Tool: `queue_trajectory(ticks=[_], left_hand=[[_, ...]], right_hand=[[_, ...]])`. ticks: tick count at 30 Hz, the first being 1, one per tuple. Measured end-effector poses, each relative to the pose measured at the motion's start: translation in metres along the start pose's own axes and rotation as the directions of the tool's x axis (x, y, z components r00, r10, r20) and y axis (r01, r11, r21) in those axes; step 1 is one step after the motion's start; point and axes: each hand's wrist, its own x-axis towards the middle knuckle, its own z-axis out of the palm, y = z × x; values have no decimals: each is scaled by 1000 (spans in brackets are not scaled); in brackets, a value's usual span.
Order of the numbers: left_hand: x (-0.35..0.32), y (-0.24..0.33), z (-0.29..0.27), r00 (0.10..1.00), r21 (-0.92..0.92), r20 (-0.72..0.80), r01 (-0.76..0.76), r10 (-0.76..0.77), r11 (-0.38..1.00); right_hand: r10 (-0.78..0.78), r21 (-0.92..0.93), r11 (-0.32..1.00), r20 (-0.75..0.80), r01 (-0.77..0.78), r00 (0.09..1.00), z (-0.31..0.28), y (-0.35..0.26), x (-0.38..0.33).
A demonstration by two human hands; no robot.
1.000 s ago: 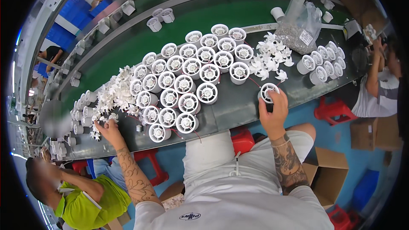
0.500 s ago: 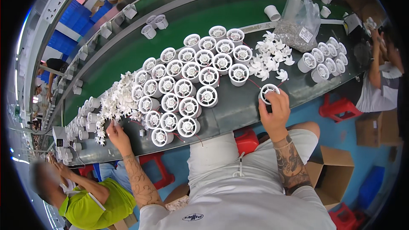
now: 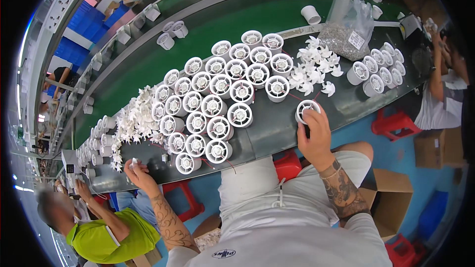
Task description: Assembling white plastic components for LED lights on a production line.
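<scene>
My right hand (image 3: 316,136) is closed on a round white fan housing (image 3: 300,113) at the bench's near edge, its fingers over the rim and the spoked opening facing up. Off to the left, my left hand (image 3: 141,175) pinches a small white fan blade (image 3: 134,162), partly hidden by the fingers. Just beyond that hand lies a heap of white fan blades (image 3: 141,118). Several like housings with hubs and thin red wires stand in rows in the middle, one of them a near housing (image 3: 218,151). A smaller pile of blades (image 3: 311,66) sits beyond my right hand.
A clear bag of small parts (image 3: 346,39) rests at the back right, near a metal post. More white housings (image 3: 383,69) stand to the right. Behind the bench runs a green conveyor (image 3: 222,15) with a few cups. A co-worker in a lime shirt (image 3: 114,235) sits at left.
My left hand has drawn back from the blade heap toward me, with a white blade now showing in its fingers. My right hand and its housing have shifted slightly left. Cups on the conveyor moved left.
</scene>
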Motion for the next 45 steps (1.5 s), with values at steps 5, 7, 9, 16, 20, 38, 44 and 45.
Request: queue_trajectory(ticks=[5,7,9,16,20,38,44,45], left_hand=[[0,-5,-6,994,72,-95,-42,49,996],[-4,4,4,991,118,-123,-34,49,992],[-4,7,6,987,165,-152,-28,53,986],[6,-18,-9,997,132,-76,-6,17,991],[6,-11,-4,999,116,-25,-33,36,993],[-122,165,111,887,-331,447,44,116,943],[-160,203,176,641,-470,637,-118,428,875],[-165,206,182,578,-437,689,-149,437,887]], right_hand=[[67,29,997,-83,-65,994,7,-1,-3],[108,51,993,-67,-104,992,6,-2,-1],[148,76,987,-51,-144,988,4,-4,2],[96,30,995,-124,-93,988,8,-2,0],[-18,52,998,-100,23,995,5,6,-7],[702,884,23,318,-468,637,-15,-51,36],[777,908,-276,403,-314,484,-3,-45,38],[780,910,-271,399,-315,482,-6,-44,34]])
